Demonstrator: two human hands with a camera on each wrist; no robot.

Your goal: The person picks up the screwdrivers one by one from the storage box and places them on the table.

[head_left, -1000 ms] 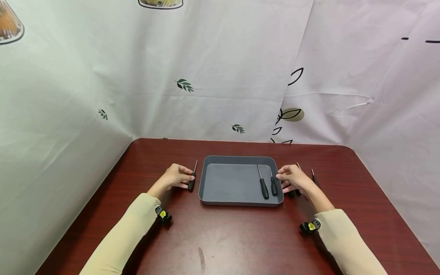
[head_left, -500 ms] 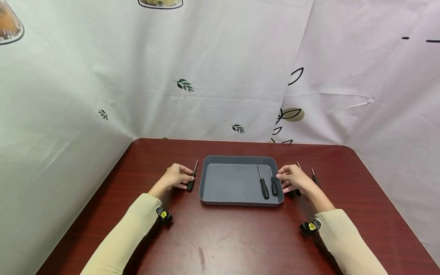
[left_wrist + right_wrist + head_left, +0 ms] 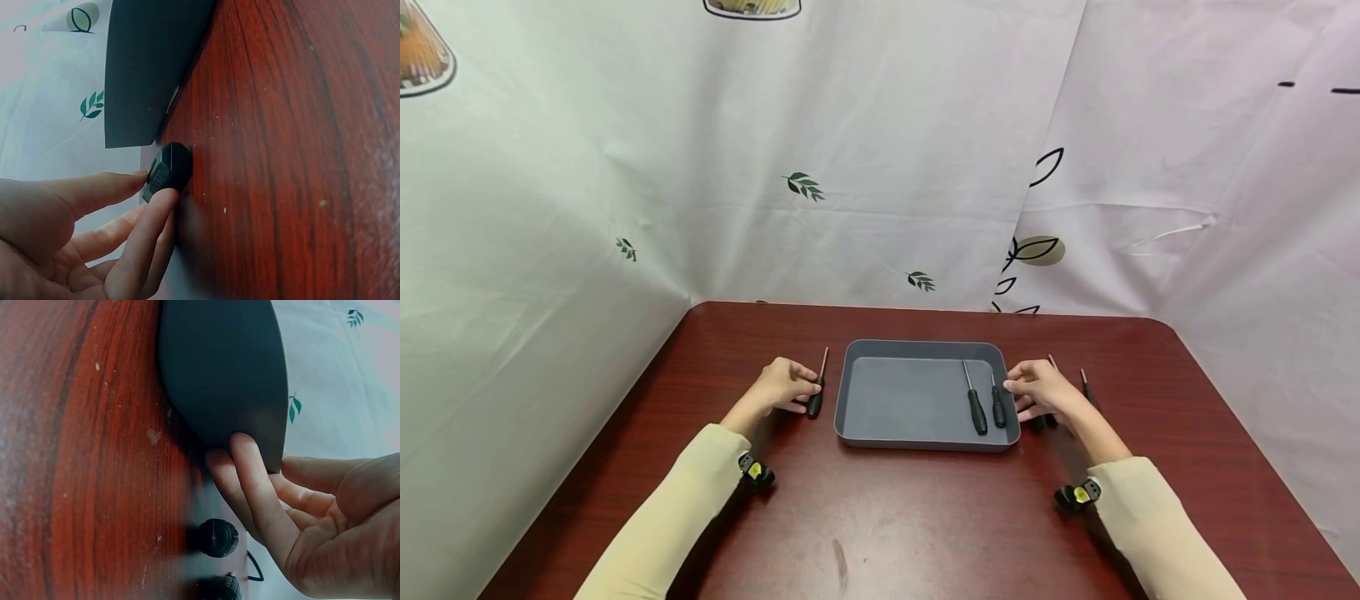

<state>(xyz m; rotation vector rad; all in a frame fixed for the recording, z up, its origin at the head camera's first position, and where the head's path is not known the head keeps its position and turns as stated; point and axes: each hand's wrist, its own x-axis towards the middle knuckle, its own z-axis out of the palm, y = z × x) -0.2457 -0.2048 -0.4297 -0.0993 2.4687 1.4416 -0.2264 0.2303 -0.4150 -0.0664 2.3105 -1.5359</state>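
On the dark red table (image 3: 917, 521): a shallow grey tray (image 3: 895, 404), long side toward the person, well in from the table's near edge.
Left hand (image 3: 777, 386): just left of the tray, thumb and fingertips pinching the black handle of the held screwdriver (image 3: 816, 402).
Held screwdriver: in the gap between the left hand and the tray, apart from the tray; shaft pointing to the far side and slightly right, handle end toward the person. The pictures do not settle whether it touches the table.
Right hand (image 3: 1041, 388): grasping the tray's right wall, thumb at the rim and fingertips against the outer face, as the right wrist view shows.
Inside the tray: two screwdrivers near the right wall, the longer screwdriver (image 3: 977, 413) on the left, the shorter screwdriver (image 3: 997, 408) beside it; both handles face the person.
Right of the tray: black handles (image 3: 217, 537) close under the right hand, partly hidden by it; farther right, another screwdriver (image 3: 1088, 393), partly behind the wrist.
Arms: pale yellow sleeves (image 3: 673, 504), with a small black device (image 3: 756, 472) at each wrist.
Behind the table: white cloth (image 3: 880, 150) printed with green leaves and black outlines.
Near part of the table: a dark smear (image 3: 840, 562).
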